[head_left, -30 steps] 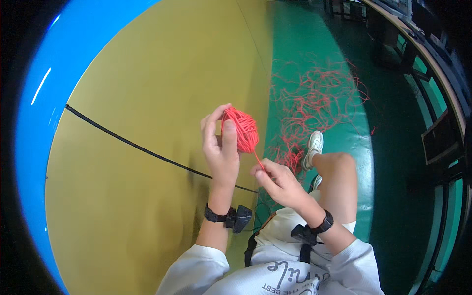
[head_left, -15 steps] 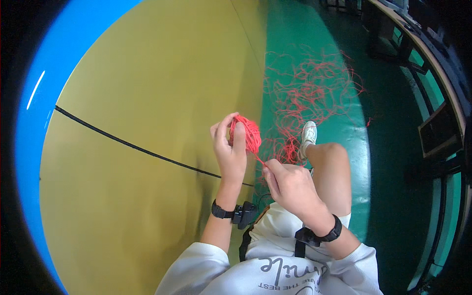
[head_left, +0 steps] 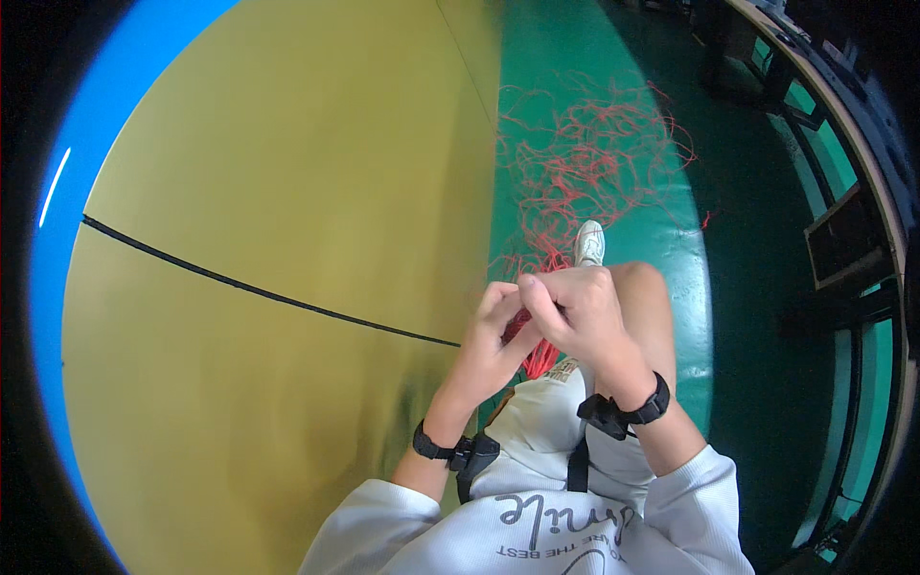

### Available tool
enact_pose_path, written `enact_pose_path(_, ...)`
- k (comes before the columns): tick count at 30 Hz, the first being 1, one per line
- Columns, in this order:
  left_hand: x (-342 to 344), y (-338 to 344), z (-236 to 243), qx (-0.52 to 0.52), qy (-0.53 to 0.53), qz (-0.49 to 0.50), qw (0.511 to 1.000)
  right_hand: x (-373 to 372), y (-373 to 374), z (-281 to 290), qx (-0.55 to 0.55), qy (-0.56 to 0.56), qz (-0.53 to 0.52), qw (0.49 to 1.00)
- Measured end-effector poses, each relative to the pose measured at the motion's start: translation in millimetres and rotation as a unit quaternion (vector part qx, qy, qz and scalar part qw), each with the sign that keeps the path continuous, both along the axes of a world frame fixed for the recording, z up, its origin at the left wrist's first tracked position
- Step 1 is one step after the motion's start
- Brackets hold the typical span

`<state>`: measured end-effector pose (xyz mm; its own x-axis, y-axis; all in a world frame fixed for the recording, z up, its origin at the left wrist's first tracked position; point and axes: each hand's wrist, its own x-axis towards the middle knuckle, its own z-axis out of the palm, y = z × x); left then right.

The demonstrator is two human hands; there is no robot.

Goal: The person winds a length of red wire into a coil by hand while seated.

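Observation:
My left hand [head_left: 487, 350] is curled round a ball of red string [head_left: 515, 325], which shows only as a dark red patch between the fingers. Close against it, my right hand [head_left: 586, 311] is closed over the top of the ball, its thumb and index finger bent together. The strand in my right hand's pinch is hidden from this angle. Just below the hands, a bundle of red strands [head_left: 542, 360] shows in front of my white shorts. Farther off, loose red string [head_left: 585, 153] spreads in a wide tangle over the green floor.
A yellow panel [head_left: 287, 192] with a blue rim [head_left: 72, 125] fills the left side, crossed by a black line [head_left: 259, 288]. My right leg and white shoe [head_left: 590, 244] stand beside the tangle. Along the right runs a long desk [head_left: 843, 120] with dark equipment.
Both hands have come together and the ball has dropped lower, now mostly covered by fingers. My right hand has moved up and over it from the lower right, where it was drawing a strand.

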<state>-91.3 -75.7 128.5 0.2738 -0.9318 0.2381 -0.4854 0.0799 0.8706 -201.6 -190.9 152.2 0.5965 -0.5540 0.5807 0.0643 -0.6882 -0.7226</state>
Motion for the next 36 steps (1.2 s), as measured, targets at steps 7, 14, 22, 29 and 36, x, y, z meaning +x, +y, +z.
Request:
enact_pose_path(7, 6, 10, 2, -0.012, 0.098, -0.049, 0.994, 5, 4, 4, 0.037, -0.032, 0.037, 0.998)
enact_pose_path(14, 6, 40, -26, 0.173, 0.228, 0.009, 0.958, 4, 29, -29, 0.100, -0.002, 0.001, 0.995)
enact_pose_path(22, -4, 71, -100, 0.276, 0.283, -0.015, 0.918, -13, 64, -96, 0.091, 0.077, -0.025, 0.993)
enact_pose_path(29, -10, 123, -111, 0.335, 0.275, -0.130, 0.892, -17, 95, -123, 0.084, 0.089, 0.052, 0.991)
enact_pose_path(36, -44, 110, -81, 0.312, 0.396, -0.034, 0.863, -12, 97, -128, 0.065, 0.037, 0.018, 0.997)
